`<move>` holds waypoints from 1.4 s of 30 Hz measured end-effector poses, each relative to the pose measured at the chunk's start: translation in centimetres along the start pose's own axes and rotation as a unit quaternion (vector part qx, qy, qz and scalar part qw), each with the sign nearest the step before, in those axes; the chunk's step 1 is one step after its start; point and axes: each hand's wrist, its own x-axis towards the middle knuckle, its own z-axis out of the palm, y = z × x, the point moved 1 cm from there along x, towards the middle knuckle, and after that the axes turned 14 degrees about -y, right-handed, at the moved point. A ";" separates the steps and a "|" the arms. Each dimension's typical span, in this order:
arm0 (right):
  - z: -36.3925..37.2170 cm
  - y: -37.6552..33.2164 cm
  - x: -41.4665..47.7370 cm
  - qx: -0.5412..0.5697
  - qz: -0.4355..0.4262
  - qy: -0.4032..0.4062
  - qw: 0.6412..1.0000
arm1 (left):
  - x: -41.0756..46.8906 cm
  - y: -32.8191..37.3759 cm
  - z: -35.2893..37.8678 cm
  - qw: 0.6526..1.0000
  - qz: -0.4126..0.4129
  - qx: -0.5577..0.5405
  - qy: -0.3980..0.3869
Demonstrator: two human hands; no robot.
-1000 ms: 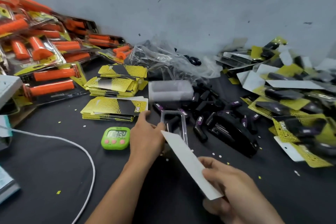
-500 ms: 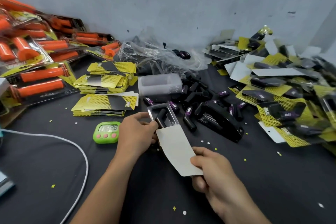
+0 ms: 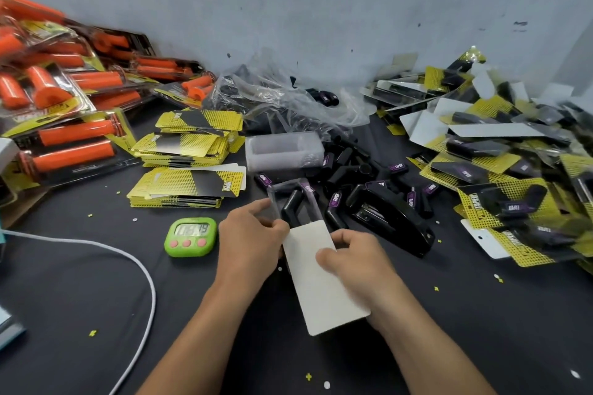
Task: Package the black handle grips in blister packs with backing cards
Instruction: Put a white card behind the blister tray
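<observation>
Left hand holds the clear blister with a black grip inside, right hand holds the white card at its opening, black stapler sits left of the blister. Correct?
One thing wrong: the head view shows the black stapler right of the blister, not left. The left hand on the blister, right hand on the white card: fine.

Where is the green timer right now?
In the head view, the green timer sits on the black table, just left of the left hand, with the nearest stack of yellow backing cards beyond it.
</observation>
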 end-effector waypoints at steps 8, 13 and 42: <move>-1.4 0.4 2.2 -0.010 0.011 -0.025 1.000 | 0.8 -0.1 -0.7 0.981 -0.008 -0.184 -0.063; -0.9 0.3 2.9 -0.054 -0.014 0.017 0.998 | 0.5 -0.1 -0.5 0.995 0.007 -0.058 -0.076; -0.8 1.4 3.2 0.031 -0.118 -0.037 0.992 | 1.1 -0.3 -0.3 0.982 0.022 -0.127 -0.141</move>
